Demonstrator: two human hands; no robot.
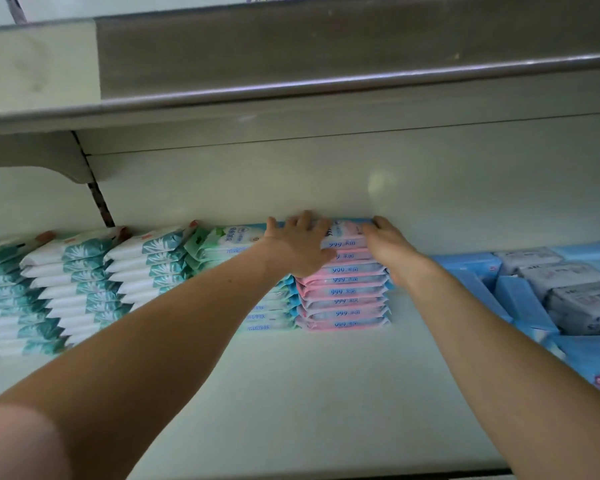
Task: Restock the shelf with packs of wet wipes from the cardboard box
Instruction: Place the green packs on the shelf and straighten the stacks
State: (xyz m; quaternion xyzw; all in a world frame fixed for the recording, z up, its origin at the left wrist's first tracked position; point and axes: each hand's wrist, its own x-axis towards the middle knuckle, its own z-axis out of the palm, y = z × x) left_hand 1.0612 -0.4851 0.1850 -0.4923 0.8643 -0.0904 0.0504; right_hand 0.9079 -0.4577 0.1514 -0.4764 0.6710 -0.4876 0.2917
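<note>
A row of pink and blue wet wipe packs [343, 292] marked 999 stands on the white shelf [309, 393], leaning back toward the rear wall. My left hand [302, 245] lies flat on the left side of the rearmost packs, fingers spread over their top. My right hand [392, 249] presses against the right side of the same packs. Both hands squeeze the back of the row between them. The cardboard box is not in view.
Left of the pink row stand blue and white packs [267, 317], a green-topped row [215, 247] and several rows of teal leaf-print packs [80, 282]. Blue boxes [520, 306] and grey packs [582, 303] fill the right. An upper shelf [326, 81] overhangs closely.
</note>
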